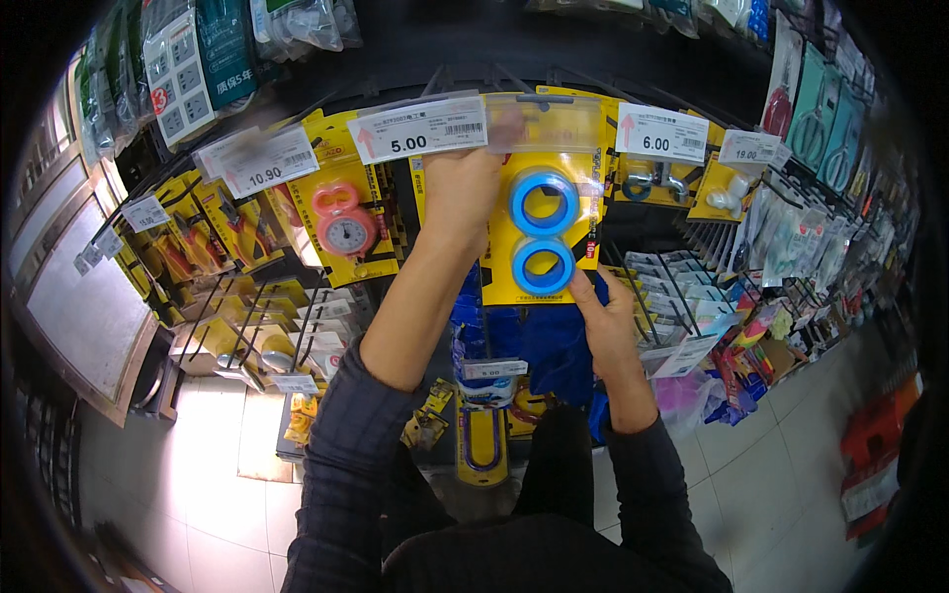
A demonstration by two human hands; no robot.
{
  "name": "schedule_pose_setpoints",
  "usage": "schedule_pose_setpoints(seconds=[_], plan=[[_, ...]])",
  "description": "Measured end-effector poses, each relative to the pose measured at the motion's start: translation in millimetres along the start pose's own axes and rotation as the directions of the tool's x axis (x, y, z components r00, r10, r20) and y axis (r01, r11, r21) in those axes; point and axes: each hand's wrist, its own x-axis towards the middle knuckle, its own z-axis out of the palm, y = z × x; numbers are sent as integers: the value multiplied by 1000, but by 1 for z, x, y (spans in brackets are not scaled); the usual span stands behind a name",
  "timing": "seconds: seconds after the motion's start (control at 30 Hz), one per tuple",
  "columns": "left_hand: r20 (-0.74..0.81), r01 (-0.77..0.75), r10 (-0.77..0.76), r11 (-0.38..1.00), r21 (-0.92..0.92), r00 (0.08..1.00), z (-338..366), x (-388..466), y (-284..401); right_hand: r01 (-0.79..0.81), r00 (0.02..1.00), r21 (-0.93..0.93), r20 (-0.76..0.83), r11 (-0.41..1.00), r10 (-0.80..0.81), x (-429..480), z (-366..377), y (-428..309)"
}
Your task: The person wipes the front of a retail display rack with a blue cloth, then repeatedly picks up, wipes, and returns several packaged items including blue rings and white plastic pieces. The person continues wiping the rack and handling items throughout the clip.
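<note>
A yellow blister card with two rolls of blue tape (543,204) is in front of me, below a clear plastic label holder (554,122) at the end of a display hook. My right hand (614,319) grips the card's lower right corner, its thumb on the front and its fingers behind. My left hand (463,193) is raised at the card's upper left edge. A white price tag (419,127) and the clear holder partly cover its fingers, so what they grip is unclear. Left of that arm hangs a carded pink kitchen timer (345,231).
Carded pliers (245,226) hang to the left, and a carded metal tap (671,185) to the right. Lower hooks (663,293) jut toward me on both sides. A blue cloth item (556,348) hangs beneath the tape card. Pale floor tiles (222,445) surround the rack's base.
</note>
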Motion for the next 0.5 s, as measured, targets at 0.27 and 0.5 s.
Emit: schedule_pose_setpoints(seconds=[0.27, 0.5], plan=[[-63, 119, -118, 993, 20, 991, 1, 2, 5, -235, 971, 267, 103, 935, 215, -4, -2, -21], [-60, -72, 108, 899, 431, 992, -18, 18, -24, -306, 951, 219, 105, 926, 289, 9, 8, -10]])
